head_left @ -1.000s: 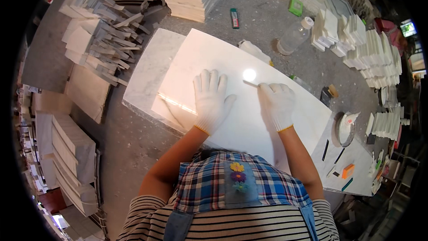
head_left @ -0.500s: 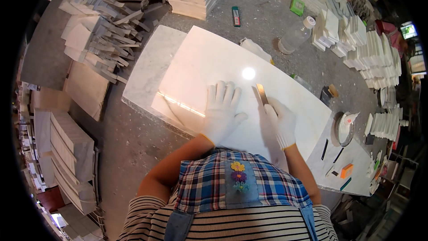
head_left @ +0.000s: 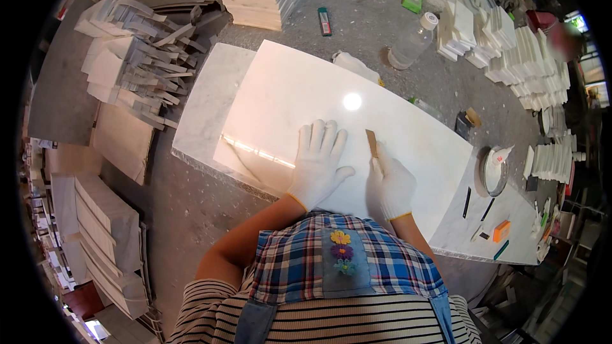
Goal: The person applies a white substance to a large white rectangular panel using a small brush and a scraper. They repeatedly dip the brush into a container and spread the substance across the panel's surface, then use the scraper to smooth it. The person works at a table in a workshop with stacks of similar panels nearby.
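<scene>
A glossy white stone slab [head_left: 280, 99] lies before me on top of a larger grey-veined slab [head_left: 207, 92]. My left hand [head_left: 317, 164], in a white knit glove, rests flat on the white slab with its fingers stretched out. To its right, my right hand [head_left: 394, 186], gloved the same way, is closed round a flat metal scraper [head_left: 371, 143]. The scraper's straight end points away from me over the slab; whether its edge touches the surface I cannot tell. A round light reflection shows on the slab beyond my hands.
At right stand a round metal bowl [head_left: 495, 175], an orange block [head_left: 502, 231] and thin black tools. Beyond the slab are a clear bottle [head_left: 411, 43], a white cloth [head_left: 354, 67] and a green box [head_left: 412, 0]. Stone pieces [head_left: 131, 57] are piled at left, white tiles [head_left: 529, 67] at far right.
My right hand has drawn slightly toward me with the scraper, which now looks duller and more upright in the picture. My left hand stays flat. The view has shifted slightly.
</scene>
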Demonstrator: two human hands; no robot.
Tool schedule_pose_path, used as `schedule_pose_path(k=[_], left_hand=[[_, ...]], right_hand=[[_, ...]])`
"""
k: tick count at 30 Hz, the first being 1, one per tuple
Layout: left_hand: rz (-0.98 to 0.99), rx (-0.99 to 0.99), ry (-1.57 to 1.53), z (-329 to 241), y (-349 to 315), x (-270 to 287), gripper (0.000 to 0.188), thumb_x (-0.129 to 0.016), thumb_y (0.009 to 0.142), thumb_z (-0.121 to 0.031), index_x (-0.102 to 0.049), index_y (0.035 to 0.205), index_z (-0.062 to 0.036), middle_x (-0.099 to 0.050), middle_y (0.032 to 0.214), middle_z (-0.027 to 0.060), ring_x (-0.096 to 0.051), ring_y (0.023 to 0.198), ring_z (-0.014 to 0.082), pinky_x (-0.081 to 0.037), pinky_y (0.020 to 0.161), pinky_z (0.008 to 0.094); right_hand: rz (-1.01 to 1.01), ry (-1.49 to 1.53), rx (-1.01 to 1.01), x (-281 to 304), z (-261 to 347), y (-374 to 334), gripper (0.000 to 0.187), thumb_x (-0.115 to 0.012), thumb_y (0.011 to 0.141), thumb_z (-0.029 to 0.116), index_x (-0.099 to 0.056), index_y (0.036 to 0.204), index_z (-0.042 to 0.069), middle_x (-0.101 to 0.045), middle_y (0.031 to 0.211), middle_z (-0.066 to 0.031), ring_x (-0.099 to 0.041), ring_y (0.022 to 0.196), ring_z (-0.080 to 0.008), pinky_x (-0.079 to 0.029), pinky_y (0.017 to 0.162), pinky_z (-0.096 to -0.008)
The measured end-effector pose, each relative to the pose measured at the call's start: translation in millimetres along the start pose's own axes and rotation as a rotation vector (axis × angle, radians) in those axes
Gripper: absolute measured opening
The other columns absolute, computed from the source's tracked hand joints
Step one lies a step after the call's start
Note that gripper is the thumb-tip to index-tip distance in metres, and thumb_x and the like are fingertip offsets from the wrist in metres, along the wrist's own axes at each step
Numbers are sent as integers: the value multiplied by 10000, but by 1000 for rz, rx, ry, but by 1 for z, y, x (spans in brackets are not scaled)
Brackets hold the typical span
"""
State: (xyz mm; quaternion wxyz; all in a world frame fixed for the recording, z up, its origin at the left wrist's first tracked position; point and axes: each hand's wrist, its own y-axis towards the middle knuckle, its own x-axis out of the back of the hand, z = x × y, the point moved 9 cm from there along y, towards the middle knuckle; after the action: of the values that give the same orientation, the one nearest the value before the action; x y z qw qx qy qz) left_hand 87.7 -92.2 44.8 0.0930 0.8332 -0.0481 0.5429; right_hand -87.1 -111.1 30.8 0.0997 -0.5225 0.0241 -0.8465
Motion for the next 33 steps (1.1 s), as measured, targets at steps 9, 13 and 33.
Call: schedule_pose_path(k=[9,13,33], left_hand=[[12,-52,7,-5,3,-1,833,-740,873,-484,-519,1500,18,-458,1534,278,-366,1443,514,-232,1233,630],[44,-29,-64,-5,5,0,828,-758,864,-458,-517,1507,6,-448,1546,285,-336,1471,536,-234,1238,639],[-8,150,23,26,-25,1,721,-685,904,-300,-484,1509,37,-399,1590,296,-265,1513,580,-225,1252,636]], right_hand=[[18,36,115,-12,20,-3,425,-611,1052,285,-647,1470,219,-742,1011,-199,-707,926,-421,-553,846,-508],[59,181,58,-21,13,1,417,-626,1049,282,-682,1453,198,-751,1108,-224,-719,1016,-409,-559,914,-462],[-383,534,-220,103,-184,-41,400,-622,1076,244,-673,1396,10,-744,1205,-130,-699,1058,-198,-554,918,-315]])
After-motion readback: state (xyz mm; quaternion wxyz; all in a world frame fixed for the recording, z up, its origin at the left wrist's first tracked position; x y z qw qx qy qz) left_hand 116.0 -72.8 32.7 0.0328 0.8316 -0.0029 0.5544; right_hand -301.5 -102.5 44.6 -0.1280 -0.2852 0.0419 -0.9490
